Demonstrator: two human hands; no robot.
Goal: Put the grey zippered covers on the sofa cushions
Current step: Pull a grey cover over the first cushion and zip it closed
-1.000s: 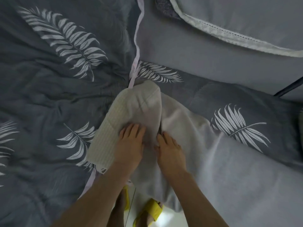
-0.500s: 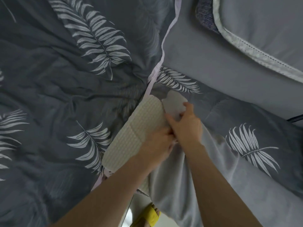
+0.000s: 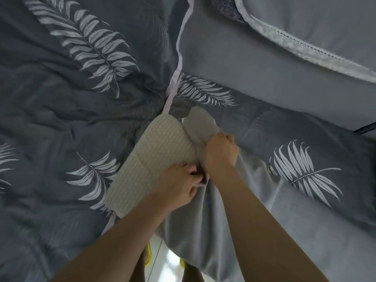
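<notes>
A cream waffle-textured cushion (image 3: 154, 159) lies on the bed, its far end bare. A plain grey cover (image 3: 234, 231) hangs from it toward me, over the bed's edge. My left hand (image 3: 179, 186) pinches the cover's edge against the cushion's near side. My right hand (image 3: 220, 151) grips bunched cover fabric at the cushion's right side, beside a pale folded corner (image 3: 200, 123). No zipper is visible.
A dark grey duvet with white leaf prints (image 3: 81, 98) spreads across the left and the right. A plain grey sheet (image 3: 254, 74) and a lace-trimmed pillow (image 3: 305, 27) lie beyond. White floor and yellow slippers (image 3: 148, 255) show below.
Both hands went from lying flat on the cushion to gripping the cover fabric. The right hand moved up the cushion's right side, and the cushion now shows less of its surface.
</notes>
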